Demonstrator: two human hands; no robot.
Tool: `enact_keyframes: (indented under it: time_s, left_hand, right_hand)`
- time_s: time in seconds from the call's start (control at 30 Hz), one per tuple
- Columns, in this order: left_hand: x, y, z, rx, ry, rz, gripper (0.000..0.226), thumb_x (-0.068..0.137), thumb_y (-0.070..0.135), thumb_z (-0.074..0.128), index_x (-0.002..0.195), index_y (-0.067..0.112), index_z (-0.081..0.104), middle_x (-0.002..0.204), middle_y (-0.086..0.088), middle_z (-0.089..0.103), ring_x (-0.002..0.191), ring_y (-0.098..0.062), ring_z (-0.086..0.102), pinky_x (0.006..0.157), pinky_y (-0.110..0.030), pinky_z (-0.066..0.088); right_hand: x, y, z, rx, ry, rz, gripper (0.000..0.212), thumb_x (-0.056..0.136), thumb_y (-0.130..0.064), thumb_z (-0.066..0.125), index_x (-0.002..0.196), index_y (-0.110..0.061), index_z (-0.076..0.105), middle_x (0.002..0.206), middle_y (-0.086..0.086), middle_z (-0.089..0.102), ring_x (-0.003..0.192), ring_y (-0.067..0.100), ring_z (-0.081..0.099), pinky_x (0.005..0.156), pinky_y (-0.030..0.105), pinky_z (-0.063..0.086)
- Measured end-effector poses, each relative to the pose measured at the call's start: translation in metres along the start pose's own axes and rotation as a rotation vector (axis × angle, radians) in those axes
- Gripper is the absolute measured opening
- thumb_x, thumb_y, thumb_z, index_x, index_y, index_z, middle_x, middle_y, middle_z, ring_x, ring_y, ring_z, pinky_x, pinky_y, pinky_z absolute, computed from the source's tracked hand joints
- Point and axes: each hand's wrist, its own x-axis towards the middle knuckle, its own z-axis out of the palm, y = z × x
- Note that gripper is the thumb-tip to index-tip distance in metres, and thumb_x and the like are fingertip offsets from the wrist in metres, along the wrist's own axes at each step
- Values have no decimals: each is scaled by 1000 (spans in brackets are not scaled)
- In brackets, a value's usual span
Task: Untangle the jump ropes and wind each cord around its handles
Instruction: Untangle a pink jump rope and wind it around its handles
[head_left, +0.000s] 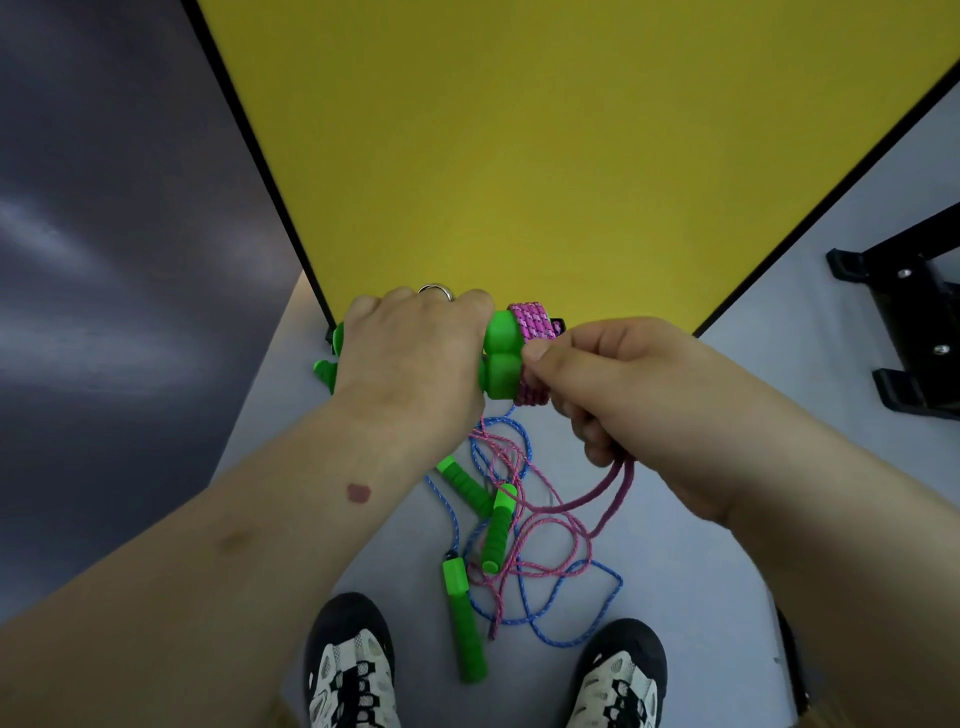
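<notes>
The left hand (415, 353) covers the middle of the paired bright green plastic handles (501, 356) (only their ends show). At six o'clock the frame's edge crops the black-and-white laced sneakers (353, 670); at three o'clock, the black metal stand (904, 322).

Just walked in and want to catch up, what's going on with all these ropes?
A person is winding a pink cord around a pair of green handles. The left hand grips the handles, while the right hand pinches the cord beside the coil. On the floor between their shoes, three more green handles lie in a tangle of blue cord and pink cord.
</notes>
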Motion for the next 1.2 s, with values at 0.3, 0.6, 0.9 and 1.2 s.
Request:
enact_keyframes:
  time_s: [0.3,0.6,0.9,1.2]
  left_hand:
    - [-3,5,-4,5,-25,69,32,73,19,62,87,30,35,77,6,38,78,-22,34,73,-36,24]
    - [-4,10,-12,12,29,160,38,70,31,69,84,32,33,76,9,37,85,-25,51,71,-35,22]
    - [-5,5,-19,8,86,178,36,68,31,67,80,32,33,71,10,40,74,-22,43,67,-34,20]
    - [0,3,-17,-70,69,136,32,69,30,65,79,30,34,69,9,36,72,-22,36,67,-35,22]
  right_hand:
    - [22,-15,-23,-67,16,-8,41,90,-43,69,89,-2,68,67,6,52,58,21,43,66,39,37]
    - [51,-14,-33,-204,155,-44,45,74,-57,80,87,-14,71,70,8,47,61,22,42,61,36,37]
    - [62,12,-19,187,-12,160,69,47,-58,90,95,-14,67,84,18,54,78,29,44,77,38,38]
    - [56,39,-7,240,-25,294,30,97,-2,50,70,-15,53,57,3,45,50,13,38,52,27,36]
